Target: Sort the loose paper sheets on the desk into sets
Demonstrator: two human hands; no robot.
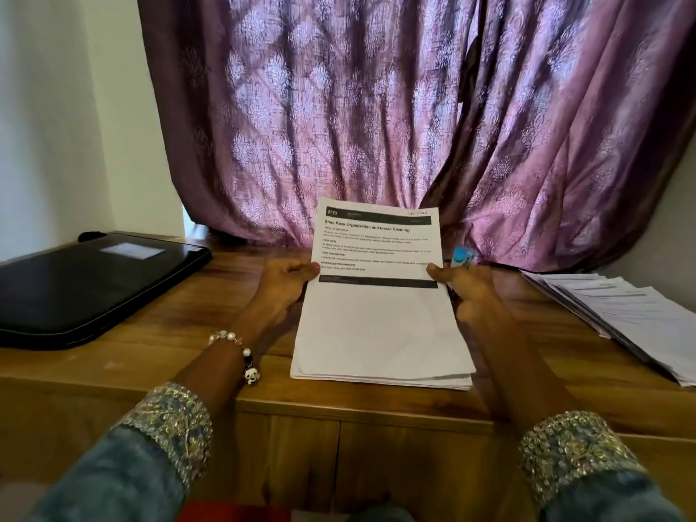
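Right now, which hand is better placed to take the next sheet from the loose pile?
Right hand, probably. The loose pile lies on the desk's right side, beside it; the left hand would cross the held stack.

- Daylight is filtered through the purple curtain (376, 107); the room is left dim.
- Small print on the sheet (376, 250) is blurred, perhaps by motion.
- Edges are bent by wide-angle distortion.
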